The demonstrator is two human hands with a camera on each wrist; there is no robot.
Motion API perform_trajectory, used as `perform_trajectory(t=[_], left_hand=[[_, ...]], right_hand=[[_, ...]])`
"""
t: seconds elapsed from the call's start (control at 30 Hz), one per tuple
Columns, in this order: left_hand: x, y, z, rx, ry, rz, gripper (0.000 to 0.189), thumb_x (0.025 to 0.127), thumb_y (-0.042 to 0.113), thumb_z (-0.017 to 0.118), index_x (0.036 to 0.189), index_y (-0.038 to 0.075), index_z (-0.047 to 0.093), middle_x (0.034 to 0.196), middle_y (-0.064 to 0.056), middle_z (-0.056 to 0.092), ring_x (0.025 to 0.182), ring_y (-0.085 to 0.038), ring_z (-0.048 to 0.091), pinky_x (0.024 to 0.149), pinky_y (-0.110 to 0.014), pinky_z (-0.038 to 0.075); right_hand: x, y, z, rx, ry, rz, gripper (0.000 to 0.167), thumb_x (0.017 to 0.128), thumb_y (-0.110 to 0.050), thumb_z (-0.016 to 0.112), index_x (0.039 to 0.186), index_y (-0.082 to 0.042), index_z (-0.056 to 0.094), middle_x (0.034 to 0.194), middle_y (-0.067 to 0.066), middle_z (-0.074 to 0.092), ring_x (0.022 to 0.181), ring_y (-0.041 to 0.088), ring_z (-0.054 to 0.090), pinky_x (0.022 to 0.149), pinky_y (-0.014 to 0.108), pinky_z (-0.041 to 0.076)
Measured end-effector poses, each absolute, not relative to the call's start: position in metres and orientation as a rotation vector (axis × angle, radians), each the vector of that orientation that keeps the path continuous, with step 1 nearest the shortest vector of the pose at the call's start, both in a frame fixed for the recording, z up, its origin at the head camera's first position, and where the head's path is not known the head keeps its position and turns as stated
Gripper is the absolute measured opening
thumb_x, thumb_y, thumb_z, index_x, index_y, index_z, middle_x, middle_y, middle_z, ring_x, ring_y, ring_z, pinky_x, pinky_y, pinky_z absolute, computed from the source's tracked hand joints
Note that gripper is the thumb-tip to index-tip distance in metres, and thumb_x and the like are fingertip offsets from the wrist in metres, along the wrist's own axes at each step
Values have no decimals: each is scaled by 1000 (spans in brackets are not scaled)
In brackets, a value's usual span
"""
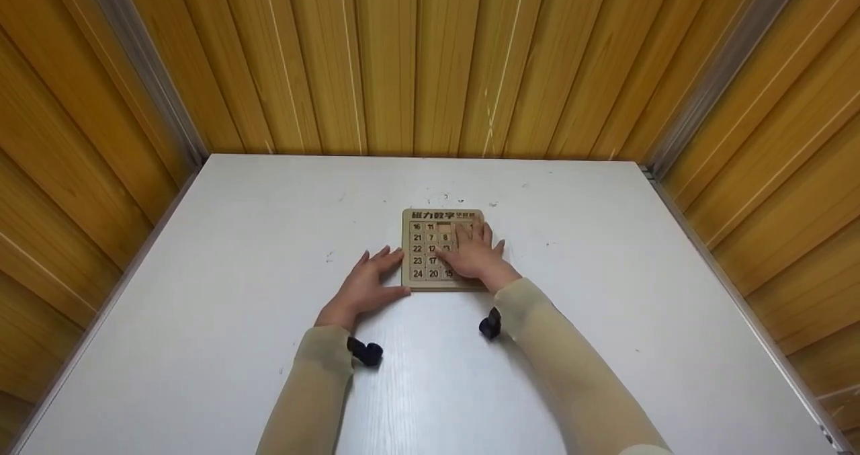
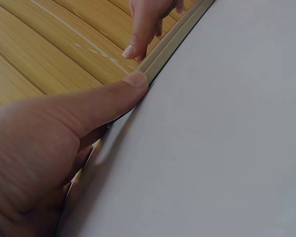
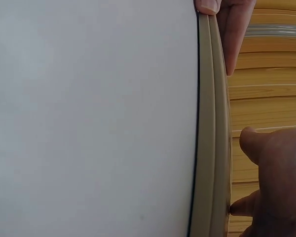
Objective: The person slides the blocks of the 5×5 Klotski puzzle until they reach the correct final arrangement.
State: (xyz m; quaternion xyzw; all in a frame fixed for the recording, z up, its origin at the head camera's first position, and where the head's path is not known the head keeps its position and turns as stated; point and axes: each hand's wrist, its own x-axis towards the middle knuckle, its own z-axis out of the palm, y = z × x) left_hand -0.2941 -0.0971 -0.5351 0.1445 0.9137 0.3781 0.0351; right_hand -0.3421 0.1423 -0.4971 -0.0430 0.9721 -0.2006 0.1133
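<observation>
Yellow wood-look walls [image 1: 390, 65]; white table [image 1: 201, 307] enclosed by them. Sliding-number puzzle [image 1: 433, 285] laid flat, twelve o'clock from the wearer. Its seven o'clock corner is braced by the left hand [image 1: 366, 285], thumb and fingers apart. Its three o'clock side is covered by the right hand [image 1: 474, 255], fingers spread, nothing clamped; tiles beneath are hidden. Tile-shifting judged in hand; next, bordering tile 8 [image 1: 445, 238] might be slid into the vacant slot [image 1: 444, 228], twelve o'clock.

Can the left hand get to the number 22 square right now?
Probably yes: the left hand is at the left edge of the number board, near the 22 square, which the right hand doesn't cover.
</observation>
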Motion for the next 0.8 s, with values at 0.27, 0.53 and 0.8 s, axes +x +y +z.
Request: perform_trajectory(t=[0.27,0.53,0.8], left_hand=[[-294,-98,-537,439,2809,1170,83,85,34,84,156,18,45,162,3,44,159,-21,26,136,-44,4],[-295,-97,-538,420,2803,1173,81,85,33,84,155,17,47,161,2,46,159,-19,27,136,-41,3],[-295,-97,-539,434,2819,1168,80,85,32,84,154,16,48,161,-4,46,159,-23,29,136,-46,6]], right_hand=[[-343,140,-501,-144,2863,-562,89,101,-64,48,167,-14,14,172,21,-15,161,42,-10,124,77,-1],[-344,129,-501,-162,2877,-531,86,101,-64,47,166,-16,18,173,23,-7,161,43,-8,126,75,2],[-342,125,-499,-197,2861,-528,83,101,-64,45,166,-20,18,173,21,-11,160,44,-10,126,75,-3]])
